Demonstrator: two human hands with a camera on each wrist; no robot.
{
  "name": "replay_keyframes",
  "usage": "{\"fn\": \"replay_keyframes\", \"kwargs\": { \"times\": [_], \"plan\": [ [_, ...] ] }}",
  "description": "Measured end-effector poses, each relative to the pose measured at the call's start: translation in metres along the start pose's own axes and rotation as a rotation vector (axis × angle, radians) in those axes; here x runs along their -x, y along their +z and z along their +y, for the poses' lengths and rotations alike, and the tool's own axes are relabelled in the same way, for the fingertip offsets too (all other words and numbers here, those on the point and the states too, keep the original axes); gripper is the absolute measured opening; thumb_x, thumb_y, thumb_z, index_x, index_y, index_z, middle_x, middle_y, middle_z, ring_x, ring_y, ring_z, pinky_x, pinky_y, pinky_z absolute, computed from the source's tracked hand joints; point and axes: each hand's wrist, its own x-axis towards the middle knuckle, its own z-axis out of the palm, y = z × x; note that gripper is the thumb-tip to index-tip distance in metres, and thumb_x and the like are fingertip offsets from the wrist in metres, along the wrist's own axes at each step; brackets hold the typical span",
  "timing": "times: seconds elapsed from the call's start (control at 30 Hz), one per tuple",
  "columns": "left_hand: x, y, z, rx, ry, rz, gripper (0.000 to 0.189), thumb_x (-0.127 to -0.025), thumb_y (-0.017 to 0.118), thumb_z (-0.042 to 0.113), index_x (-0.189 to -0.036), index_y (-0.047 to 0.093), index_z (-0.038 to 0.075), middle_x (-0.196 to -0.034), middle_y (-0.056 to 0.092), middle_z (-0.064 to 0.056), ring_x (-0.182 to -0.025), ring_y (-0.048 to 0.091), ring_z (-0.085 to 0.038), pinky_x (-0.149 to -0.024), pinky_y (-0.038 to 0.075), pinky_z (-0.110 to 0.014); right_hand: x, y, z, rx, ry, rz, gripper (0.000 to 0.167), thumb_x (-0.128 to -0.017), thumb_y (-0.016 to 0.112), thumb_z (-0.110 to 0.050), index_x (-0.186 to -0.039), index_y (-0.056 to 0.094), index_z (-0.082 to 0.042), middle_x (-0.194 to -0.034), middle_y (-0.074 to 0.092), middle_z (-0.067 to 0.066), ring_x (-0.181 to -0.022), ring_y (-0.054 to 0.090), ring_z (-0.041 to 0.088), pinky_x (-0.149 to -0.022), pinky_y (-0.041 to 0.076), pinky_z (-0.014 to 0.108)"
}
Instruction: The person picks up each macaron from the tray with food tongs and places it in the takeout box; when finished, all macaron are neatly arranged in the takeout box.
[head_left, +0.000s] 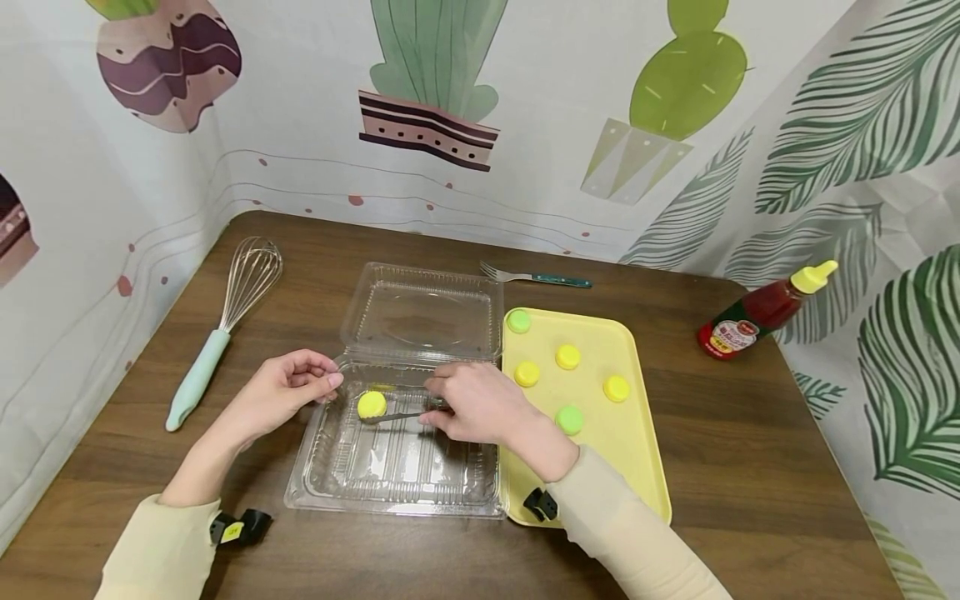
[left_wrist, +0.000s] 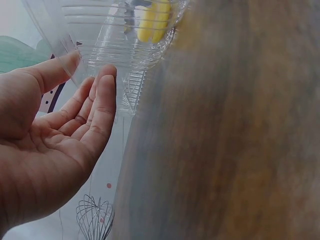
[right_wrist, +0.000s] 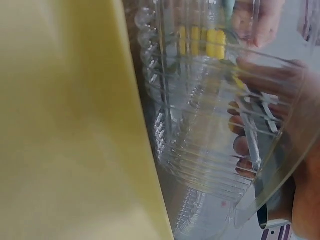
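A clear plastic hinged container (head_left: 405, 505) lies on the table with its lid (head_left: 423, 317) folded back. One yellow macaron (head_left: 372, 405) is inside, near the left wall. My right hand (head_left: 480, 404) reaches over the container and holds metal tongs (right_wrist: 250, 130), whose tips touch or nearly touch that macaron. At the container's left back corner, my left hand (head_left: 288, 387) straddles the rim, thumb on one side and fingers on the other. Right of the container, a yellow tray (head_left: 615, 467) carries yellow macarons (head_left: 567, 357) and green macarons (head_left: 569, 420).
A whisk (head_left: 217, 342) with a pale green handle lies at the left. Behind the tray is a fork (head_left: 540, 277) with a teal handle. A red sauce bottle (head_left: 761, 315) with a yellow cap stands at the right. Patterned cloth (head_left: 525, 192) hangs behind the table.
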Motion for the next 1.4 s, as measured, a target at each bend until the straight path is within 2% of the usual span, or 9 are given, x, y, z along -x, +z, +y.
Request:
{"fn": "replay_keyframes", "kwargs": {
  "times": [0.17, 0.43, 0.67, 0.77, 0.9, 1.1, 1.17, 1.27, 1.4],
  "plan": [
    [0.0, 0.0, 0.0, -0.003, -0.007, 0.001, 0.03, -0.098, 0.066, 0.015, -0.113, 0.058, -0.009, -0.093, 0.068, -0.016, -0.08, 0.066, -0.014, -0.07, 0.056, -0.026, 0.001, -0.002, 0.0, 0.001, 0.017, -0.016, 0.041, -0.093, 0.068, -0.048, -0.111, 0.073, -0.011, -0.101, 0.069, -0.003, -0.077, 0.064, 0.01, -0.069, 0.055, 0.028],
    [0.001, 0.001, 0.001, 0.005, -0.003, 0.003, 0.029, -0.098, 0.066, 0.014, -0.113, 0.058, -0.01, -0.092, 0.068, -0.016, -0.08, 0.067, -0.014, -0.07, 0.056, -0.026, 0.006, -0.008, 0.003, 0.014, 0.038, -0.027, 0.051, -0.093, 0.064, -0.053, -0.118, 0.07, -0.009, -0.103, 0.07, -0.001, -0.076, 0.065, 0.011, -0.071, 0.055, 0.028],
    [0.001, 0.001, 0.002, 0.005, -0.002, 0.003, 0.03, -0.098, 0.066, 0.014, -0.112, 0.058, -0.01, -0.092, 0.068, -0.016, -0.08, 0.067, -0.015, -0.07, 0.056, -0.027, 0.014, -0.015, 0.008, -0.016, 0.048, -0.02, 0.056, -0.092, 0.064, -0.056, -0.123, 0.068, -0.009, -0.116, 0.071, 0.002, -0.094, 0.071, 0.018, -0.08, 0.057, 0.034],
    [0.001, 0.0, 0.002, -0.006, 0.0, 0.004, 0.03, -0.098, 0.066, 0.016, -0.112, 0.058, -0.009, -0.092, 0.069, -0.016, -0.08, 0.067, -0.015, -0.071, 0.056, -0.027, 0.018, -0.018, 0.012, -0.019, 0.035, 0.004, 0.057, -0.092, 0.063, -0.058, -0.12, 0.069, -0.009, -0.111, 0.072, 0.0, -0.089, 0.071, 0.017, -0.078, 0.057, 0.034],
    [-0.001, 0.001, 0.0, -0.017, 0.002, 0.001, 0.03, -0.098, 0.066, 0.017, -0.111, 0.058, -0.008, -0.092, 0.069, -0.015, -0.08, 0.067, -0.016, -0.071, 0.057, -0.028, 0.026, -0.022, 0.016, -0.01, 0.032, 0.051, 0.055, -0.09, 0.065, -0.059, -0.113, 0.069, -0.008, -0.1, 0.074, 0.001, -0.076, 0.068, 0.014, -0.07, 0.056, 0.033],
    [-0.002, 0.001, -0.001, -0.022, -0.002, -0.001, 0.029, -0.098, 0.067, 0.017, -0.111, 0.059, -0.008, -0.092, 0.069, -0.015, -0.08, 0.067, -0.016, -0.071, 0.057, -0.028, 0.04, -0.029, 0.027, -0.002, 0.093, 0.085, 0.052, -0.086, 0.07, -0.059, -0.105, 0.067, -0.01, -0.078, 0.068, -0.002, -0.059, 0.055, 0.009, -0.054, 0.048, 0.03],
    [-0.002, 0.001, -0.001, -0.016, -0.007, 0.001, 0.03, -0.098, 0.067, 0.017, -0.112, 0.059, -0.008, -0.092, 0.069, -0.015, -0.08, 0.067, -0.016, -0.071, 0.057, -0.028, 0.045, -0.031, 0.03, 0.004, 0.108, 0.093, 0.052, -0.086, 0.07, -0.059, -0.106, 0.066, -0.012, -0.075, 0.066, -0.004, -0.058, 0.054, 0.008, -0.053, 0.046, 0.029],
    [-0.001, 0.001, 0.0, -0.008, -0.005, 0.001, 0.03, -0.098, 0.066, 0.016, -0.113, 0.058, -0.009, -0.093, 0.068, -0.016, -0.08, 0.067, -0.015, -0.071, 0.056, -0.027, 0.051, -0.034, 0.037, 0.024, 0.121, 0.113, 0.05, -0.086, 0.069, -0.06, -0.105, 0.066, -0.014, -0.074, 0.066, -0.005, -0.059, 0.057, 0.009, -0.055, 0.048, 0.031],
    [0.0, 0.0, 0.0, 0.002, -0.006, 0.004, 0.03, -0.098, 0.066, 0.015, -0.114, 0.058, -0.009, -0.094, 0.069, -0.016, -0.081, 0.067, -0.015, -0.07, 0.056, -0.027, 0.06, -0.038, 0.046, 0.029, 0.139, 0.134, 0.049, -0.087, 0.068, -0.059, -0.109, 0.068, -0.015, -0.086, 0.072, -0.003, -0.07, 0.066, 0.012, -0.063, 0.053, 0.035]
  ]
}}
